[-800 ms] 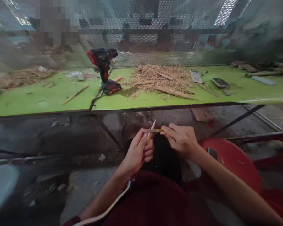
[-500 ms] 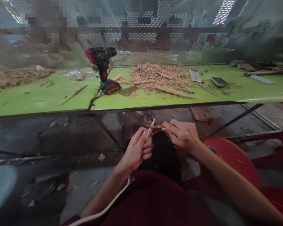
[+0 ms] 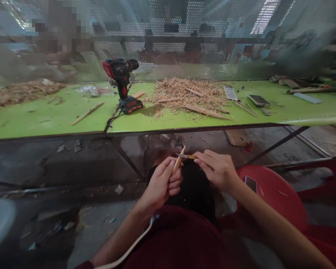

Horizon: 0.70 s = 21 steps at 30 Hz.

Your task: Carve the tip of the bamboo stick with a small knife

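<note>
Over my lap, my left hand (image 3: 165, 181) is closed round a pale wooden stick (image 3: 178, 163), whose sharpened tip points up and away from me. My right hand (image 3: 217, 169) grips a small knife (image 3: 190, 157) with a yellow handle. The knife's thin blade lies across the stick just below its tip and appears to touch it. The lower end of the stick is hidden in my left fist, and most of the knife's handle is covered by my right fingers.
Ahead, a green table (image 3: 92, 125) bears a cordless drill (image 3: 123, 86), a heap of wood shavings (image 3: 190, 89), a pointed wood piece (image 3: 207, 111) and a phone (image 3: 259, 100). Beside my right arm, a red stool (image 3: 280, 198) holds another phone (image 3: 251, 184). A perforated metal screen (image 3: 184, 63) stands behind the table.
Both hands sit slightly lower in view with the stick and knife. The blade has tilted a little, its tip now pointing more up and left. Both grips stay the same.
</note>
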### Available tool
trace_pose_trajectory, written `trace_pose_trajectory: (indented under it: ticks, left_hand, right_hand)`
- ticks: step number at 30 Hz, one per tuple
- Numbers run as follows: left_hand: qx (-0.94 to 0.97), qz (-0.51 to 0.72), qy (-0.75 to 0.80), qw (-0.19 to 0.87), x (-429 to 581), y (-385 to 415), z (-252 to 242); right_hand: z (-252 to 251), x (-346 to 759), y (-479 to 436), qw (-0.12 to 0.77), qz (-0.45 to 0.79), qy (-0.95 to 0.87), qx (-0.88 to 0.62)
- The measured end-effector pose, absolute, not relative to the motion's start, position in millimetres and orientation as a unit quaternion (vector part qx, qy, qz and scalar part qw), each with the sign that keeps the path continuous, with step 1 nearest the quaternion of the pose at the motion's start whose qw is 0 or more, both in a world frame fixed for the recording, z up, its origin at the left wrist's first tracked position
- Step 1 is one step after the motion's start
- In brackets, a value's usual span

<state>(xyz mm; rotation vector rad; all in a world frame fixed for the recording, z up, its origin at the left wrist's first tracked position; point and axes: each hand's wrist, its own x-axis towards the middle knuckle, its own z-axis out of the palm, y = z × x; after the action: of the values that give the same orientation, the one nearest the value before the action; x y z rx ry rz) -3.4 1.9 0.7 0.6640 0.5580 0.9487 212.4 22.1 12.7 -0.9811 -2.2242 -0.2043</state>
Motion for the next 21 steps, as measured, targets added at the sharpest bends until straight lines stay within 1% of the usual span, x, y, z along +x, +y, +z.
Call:
trace_pose_trajectory:
  ticks: [3, 7, 11, 14, 17, 19, 21]
  left_hand:
    - [0.315, 0.443, 0.262, 0.798, -2.9, 0.9, 1.3]
    - [0.332, 0.472, 0.293, 0.762, -0.7, -0.3, -2.4]
    - [0.344, 0.484, 0.331, 0.733, 1.6, 0.2, -8.3]
    - [0.35, 0.482, 0.333, 0.731, 1.2, -0.9, -10.4]
    - [0.35, 0.469, 0.321, 0.744, -0.1, -2.9, -9.3]
    - [0.342, 0.469, 0.314, 0.752, -1.0, -3.2, -7.5]
    - [0.333, 0.471, 0.305, 0.758, -1.8, -2.3, -5.5]
  right_hand:
    - [6.8, 203.0, 25.4, 0.336, -0.107, -0.859, -0.372]
    - [9.3, 200.7, 31.2, 0.319, -0.176, -0.848, -0.385]
    - [12.3, 205.2, 36.4, 0.3, -0.197, -0.85, -0.386]
    - [13.1, 216.2, 45.1, 0.283, -0.222, -0.837, -0.411]
    - [16.8, 230.9, 55.3, 0.322, -0.226, -0.807, -0.44]
    - [20.9, 235.9, 57.4, 0.375, -0.191, -0.799, -0.43]
    - [24.0, 233.7, 53.0, 0.409, -0.149, -0.808, -0.398]
